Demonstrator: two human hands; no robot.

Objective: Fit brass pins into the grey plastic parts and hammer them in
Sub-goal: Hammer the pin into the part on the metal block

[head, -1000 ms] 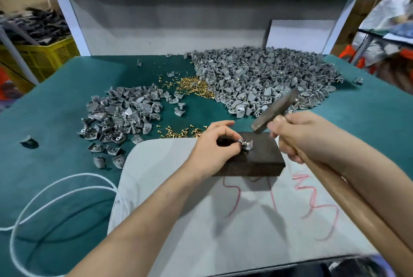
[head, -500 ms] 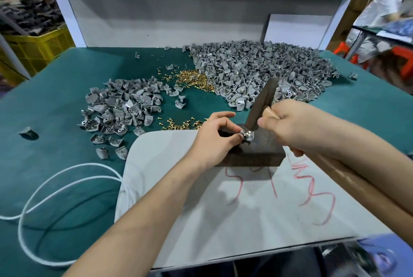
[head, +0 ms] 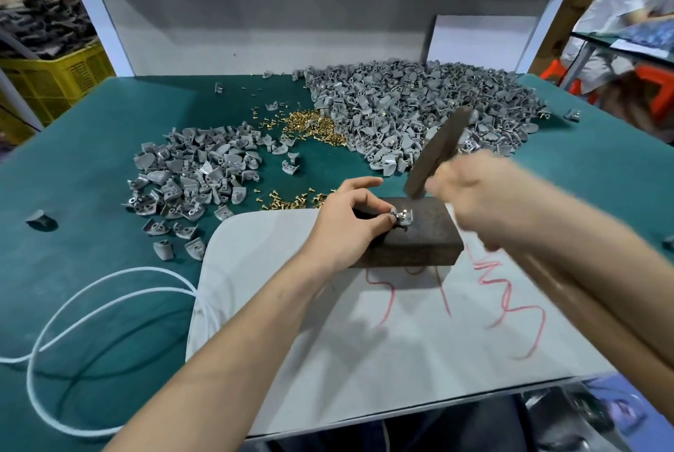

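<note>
Head view: the left hand [head: 346, 222] pinches a grey part [head: 403, 217] on the dark block [head: 419, 243]. The blurry right hand [head: 485, 203] grips the hammer [head: 437, 156], up at 1 o'clock. A crooked swing could smack those close fingers [head: 387, 220]. Around them: green table [head: 91, 160], pile of parts [head: 419, 105] at 12 o'clock, yellow crate [head: 54, 76] at 10.

Open white board [head: 364, 342] near block [head: 419, 243] (part piles [head: 419, 112] crowd far side).

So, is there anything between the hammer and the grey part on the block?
Nothing visible. The hammer hangs above the grey part on the dark block, with open air between. The left hand pinches the part's left edge, beside the path, not across it.
</note>
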